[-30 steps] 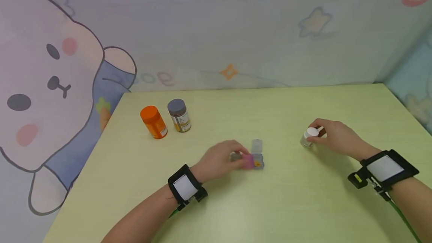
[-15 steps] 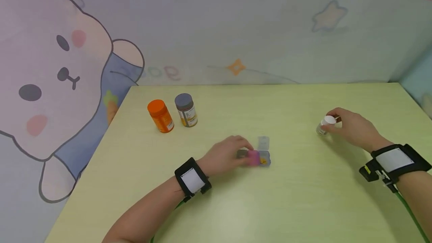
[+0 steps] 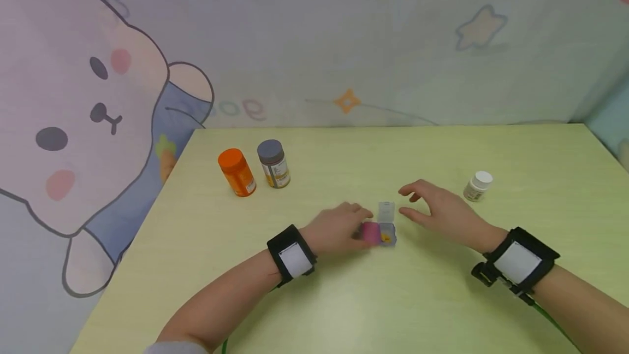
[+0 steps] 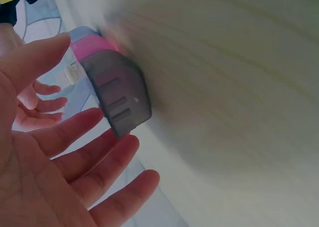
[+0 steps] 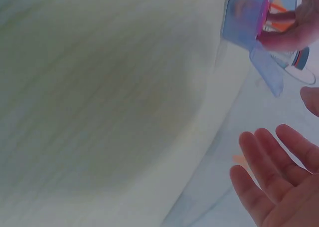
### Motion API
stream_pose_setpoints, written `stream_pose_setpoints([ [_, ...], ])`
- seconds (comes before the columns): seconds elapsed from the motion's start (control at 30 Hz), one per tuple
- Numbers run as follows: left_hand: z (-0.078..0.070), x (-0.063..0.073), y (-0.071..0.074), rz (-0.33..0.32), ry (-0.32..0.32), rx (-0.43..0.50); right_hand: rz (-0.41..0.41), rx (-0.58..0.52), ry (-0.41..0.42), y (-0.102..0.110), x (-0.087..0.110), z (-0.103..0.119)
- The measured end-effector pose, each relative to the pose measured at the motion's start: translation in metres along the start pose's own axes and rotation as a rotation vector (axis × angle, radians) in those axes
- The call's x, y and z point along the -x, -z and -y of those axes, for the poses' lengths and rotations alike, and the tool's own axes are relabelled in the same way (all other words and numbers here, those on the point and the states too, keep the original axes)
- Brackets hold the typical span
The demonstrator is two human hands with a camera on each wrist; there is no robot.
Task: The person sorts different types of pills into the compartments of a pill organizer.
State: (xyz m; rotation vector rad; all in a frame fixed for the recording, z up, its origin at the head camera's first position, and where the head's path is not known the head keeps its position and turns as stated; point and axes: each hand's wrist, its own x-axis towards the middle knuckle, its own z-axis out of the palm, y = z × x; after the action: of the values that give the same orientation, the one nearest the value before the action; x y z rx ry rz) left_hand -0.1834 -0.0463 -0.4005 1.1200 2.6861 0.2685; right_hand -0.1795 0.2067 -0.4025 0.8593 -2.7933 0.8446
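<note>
A small pill box (image 3: 372,233) lies on the table, with grey, pink and bluish clear compartments in a row. The clear compartment at its right end has its lid (image 3: 386,212) flipped up, and something yellow-orange (image 3: 386,237) is inside. My left hand (image 3: 339,228) holds the box from the left, thumb at the near side and fingers at the far side. The grey end (image 4: 119,95) faces my palm in the left wrist view. Just right of the raised lid, my right hand (image 3: 442,214) hovers with spread, slightly bent fingers and holds nothing. A white pill bottle (image 3: 478,186) stands behind it.
Two larger bottles stand at the back left of the table (image 3: 314,305): an orange bottle (image 3: 238,172) and a grey-capped bottle (image 3: 274,164). A printed cloth backdrop (image 3: 304,42) hangs behind the table's far edge.
My right hand has let go of the white pill bottle, leaving it standing, and has moved left to the pill box. My left hand stays at the box. The head view has shifted slightly.
</note>
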Motion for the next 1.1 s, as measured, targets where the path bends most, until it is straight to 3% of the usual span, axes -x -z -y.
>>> stream_pose_setpoints([
  [0.13, 0.001, -0.001, 0.001, 0.003, -0.007, -0.029, 0.131, -0.057, 0.007, -0.011, -0.001, 0.009],
  [0.23, 0.002, -0.001, 0.001, -0.009, -0.008, -0.027, 0.169, -0.078, 0.022, -0.013, -0.002, 0.013],
  [0.4, 0.001, -0.002, 0.001, -0.023, 0.01, -0.018, 0.164, -0.051, 0.097, -0.009, 0.004, 0.018],
  [0.67, -0.003, -0.002, -0.003, -0.009, 0.016, -0.02, 0.206, 0.152, 0.296, -0.012, 0.027, 0.024],
  [0.83, -0.007, -0.001, 0.0, -0.016, 0.012, -0.043, 0.166, 0.222, 0.37, -0.015, 0.027, 0.027],
  [1.0, -0.008, -0.001, 0.003, -0.032, 0.006, -0.076, 0.133, 0.224, 0.404, -0.017, 0.026, 0.028],
  [1.1, -0.007, -0.001, 0.001, -0.019, 0.015, -0.073, 0.159, 0.176, 0.355, -0.017, 0.029, 0.028],
])
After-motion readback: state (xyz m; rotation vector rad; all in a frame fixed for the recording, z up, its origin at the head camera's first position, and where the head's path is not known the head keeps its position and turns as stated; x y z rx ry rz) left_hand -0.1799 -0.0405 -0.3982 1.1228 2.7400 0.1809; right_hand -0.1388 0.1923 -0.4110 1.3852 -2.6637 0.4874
